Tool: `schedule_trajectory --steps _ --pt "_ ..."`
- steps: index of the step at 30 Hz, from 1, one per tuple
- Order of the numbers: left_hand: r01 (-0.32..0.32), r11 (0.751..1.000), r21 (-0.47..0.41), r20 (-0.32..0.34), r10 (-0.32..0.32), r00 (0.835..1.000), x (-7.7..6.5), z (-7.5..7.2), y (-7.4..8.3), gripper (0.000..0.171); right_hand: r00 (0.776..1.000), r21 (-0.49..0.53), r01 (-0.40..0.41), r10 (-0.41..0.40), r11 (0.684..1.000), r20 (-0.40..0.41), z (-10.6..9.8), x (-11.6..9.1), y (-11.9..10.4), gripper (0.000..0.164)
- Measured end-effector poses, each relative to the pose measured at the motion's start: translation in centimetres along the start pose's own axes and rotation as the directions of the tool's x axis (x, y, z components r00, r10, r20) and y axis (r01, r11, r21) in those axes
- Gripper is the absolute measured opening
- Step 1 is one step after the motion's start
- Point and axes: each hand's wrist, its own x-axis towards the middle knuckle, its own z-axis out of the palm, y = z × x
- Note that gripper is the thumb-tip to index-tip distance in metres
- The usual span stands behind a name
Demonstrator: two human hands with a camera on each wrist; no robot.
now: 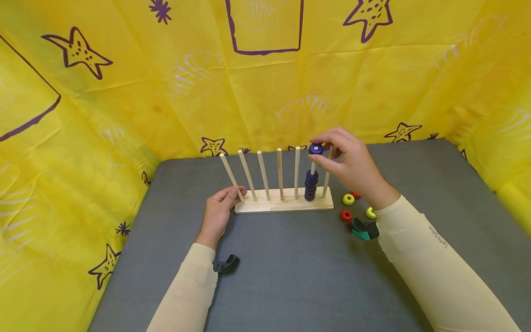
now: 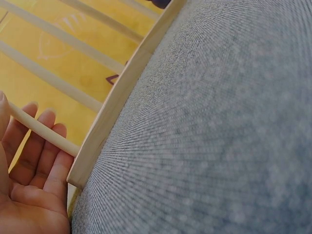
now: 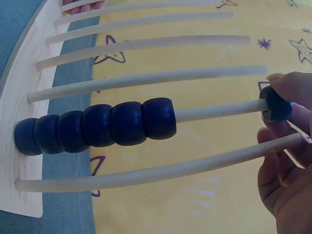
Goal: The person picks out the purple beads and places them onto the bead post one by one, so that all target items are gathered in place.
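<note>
A wooden peg stand point(image 1: 286, 206) with a row of upright pegs sits on the table. My right hand point(image 1: 352, 159) pinches a dark blue bead point(image 1: 315, 149) between thumb and fingers at the top of the second peg from the right. The peg's tip shows in the bead's hole. Lower on that peg is a stack of several blue beads point(image 3: 97, 126), with bare wood between stack and held bead. At the stand's left end, my left hand point(image 1: 220, 207) holds the leftmost peg point(image 2: 46, 130) low down, its fingers behind it and the thumb in front.
Right of the stand lie loose yellow beads point(image 1: 348, 199) and red beads point(image 1: 346, 215), partly hidden by the right wrist's camera point(image 1: 364, 229). A grey cloth point(image 1: 282, 276) covers the table. Yellow patterned fabric point(image 1: 249, 92) hangs behind and at the sides.
</note>
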Motion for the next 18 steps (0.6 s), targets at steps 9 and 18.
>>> schedule_trajectory --steps 9,18 --pt "-0.007 1.0 0.0 0.0 0.007 1.0 0.04 0.1 0.06 0.034 0.998 -0.016 -0.044 0.045 0.999 0.034 0.19 -0.26 0.31 0.028" --pt "0.003 1.0 0.003 0.0 -0.003 1.0 0.06 0.03 -0.04 0.035 0.999 -0.007 -0.039 0.039 0.999 0.029 0.16 -0.44 0.28 0.026"
